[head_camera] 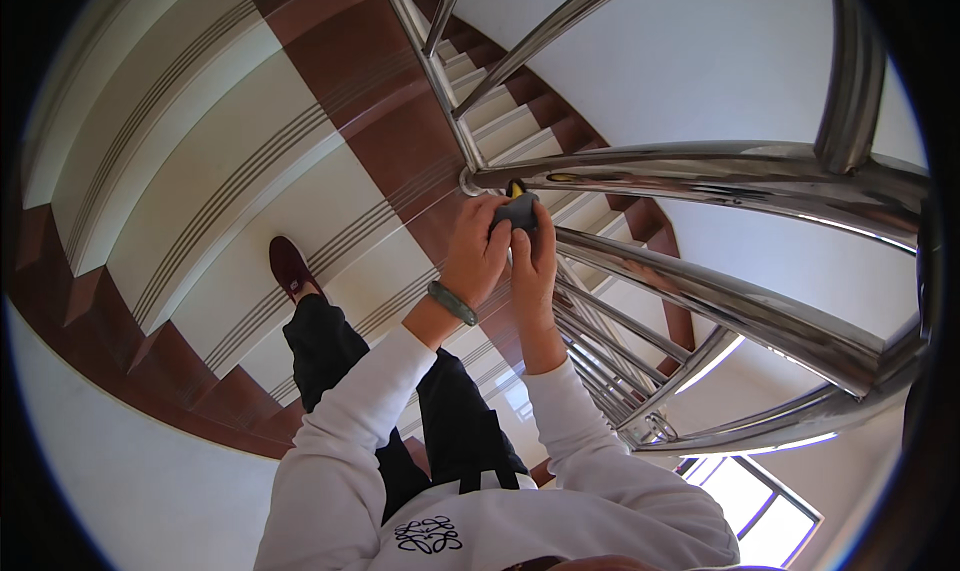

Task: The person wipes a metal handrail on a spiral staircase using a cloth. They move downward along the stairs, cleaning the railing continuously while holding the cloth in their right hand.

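Both hands meet around a small dark grey object (519, 212) with a yellow part at its far end; its exact kind is hard to tell. My left hand (474, 237), with a green bangle (452, 303) on the wrist, grips it from the left side. From the right, my right hand (534, 263) holds it too, thumb and fingers against its near side. The object is close to the steel handrail (675, 167) of the staircase railing in this view. Fingers cover much of its sides.
Pale stair treads (247, 188) with grooved edges and dark red borders (367, 83) run underfoot. One maroon shoe (291, 265) rests on a tread. Steel balusters (615, 312) stand at the right, with another flight (517, 132) beyond. A window (757, 503) shows at lower right.
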### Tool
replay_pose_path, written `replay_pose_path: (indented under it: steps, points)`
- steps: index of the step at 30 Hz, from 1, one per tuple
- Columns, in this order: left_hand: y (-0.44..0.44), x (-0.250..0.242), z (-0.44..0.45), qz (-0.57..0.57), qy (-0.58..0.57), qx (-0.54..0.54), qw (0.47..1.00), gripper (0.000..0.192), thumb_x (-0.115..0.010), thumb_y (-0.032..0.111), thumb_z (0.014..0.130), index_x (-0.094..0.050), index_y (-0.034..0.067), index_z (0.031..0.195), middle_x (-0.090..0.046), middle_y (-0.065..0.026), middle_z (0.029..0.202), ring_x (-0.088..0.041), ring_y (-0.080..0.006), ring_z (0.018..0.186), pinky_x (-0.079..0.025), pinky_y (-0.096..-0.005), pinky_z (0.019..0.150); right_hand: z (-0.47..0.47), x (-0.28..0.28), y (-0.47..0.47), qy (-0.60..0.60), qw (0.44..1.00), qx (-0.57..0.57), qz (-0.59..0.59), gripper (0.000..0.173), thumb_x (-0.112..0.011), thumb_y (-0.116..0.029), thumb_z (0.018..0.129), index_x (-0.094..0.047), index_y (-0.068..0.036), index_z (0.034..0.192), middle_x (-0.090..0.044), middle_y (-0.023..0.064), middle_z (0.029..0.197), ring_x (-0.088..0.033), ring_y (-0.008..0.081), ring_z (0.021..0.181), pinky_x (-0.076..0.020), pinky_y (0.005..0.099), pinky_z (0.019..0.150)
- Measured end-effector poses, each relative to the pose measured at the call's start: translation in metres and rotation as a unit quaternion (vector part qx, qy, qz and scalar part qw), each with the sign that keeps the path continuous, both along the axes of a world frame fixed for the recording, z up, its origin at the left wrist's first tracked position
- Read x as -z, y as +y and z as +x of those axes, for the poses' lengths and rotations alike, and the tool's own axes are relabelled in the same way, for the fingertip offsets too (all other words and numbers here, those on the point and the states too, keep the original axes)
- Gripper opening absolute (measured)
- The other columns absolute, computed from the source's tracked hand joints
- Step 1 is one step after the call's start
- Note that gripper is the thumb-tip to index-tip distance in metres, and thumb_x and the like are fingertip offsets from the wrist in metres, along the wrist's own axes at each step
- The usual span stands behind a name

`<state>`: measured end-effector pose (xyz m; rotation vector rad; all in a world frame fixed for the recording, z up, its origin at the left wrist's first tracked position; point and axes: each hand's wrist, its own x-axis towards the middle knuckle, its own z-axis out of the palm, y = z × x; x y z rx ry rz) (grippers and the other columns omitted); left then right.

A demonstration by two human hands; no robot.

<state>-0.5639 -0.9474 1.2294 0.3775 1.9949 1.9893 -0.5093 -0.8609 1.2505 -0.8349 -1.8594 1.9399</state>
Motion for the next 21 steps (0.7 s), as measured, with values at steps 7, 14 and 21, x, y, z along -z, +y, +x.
replay_pose_path:
  steps: [7,14,21]
  points:
    - [-0.02,-0.037,-0.026,0.132,0.059,-0.061,0.988,0.042,-0.053,0.011,0.097,-0.045,-0.001,0.137,-0.054,-0.019,0.128,-0.057,-0.0295,0.115,-0.044,-0.0381,0.102,-0.047,-0.026,0.005,-0.002,0.997,-0.021,0.072,0.034,-0.061,-0.007,0.095,-0.052,0.0,0.127,-0.058,0.0058,0.11,-0.054,0.0134,0.1,-0.0475,0.0267,0.089]
    - [-0.039,-0.051,-0.043,0.135,0.003,-0.117,0.984,0.054,-0.056,0.015,0.098,-0.036,0.002,0.147,-0.053,-0.0159,0.136,-0.058,-0.0226,0.115,-0.045,-0.0379,0.098,-0.162,-0.15,0.029,0.237,0.942,0.128,0.202,0.049,-0.061,-0.019,0.099,-0.042,0.004,0.138,-0.056,0.0118,0.122,-0.054,0.0179,0.105,-0.047,0.0314,0.093]
    - [-0.055,-0.052,-0.055,0.127,-0.011,-0.105,0.986,0.055,-0.057,0.02,0.1,-0.035,0.004,0.148,-0.055,-0.0153,0.134,-0.061,-0.0231,0.111,-0.047,-0.0386,0.097,-0.238,-0.15,0.022,0.251,0.927,0.144,0.237,0.056,-0.07,-0.017,0.094,-0.041,0.004,0.136,-0.059,0.0124,0.112,-0.057,0.0182,0.096,-0.05,0.0329,0.089]
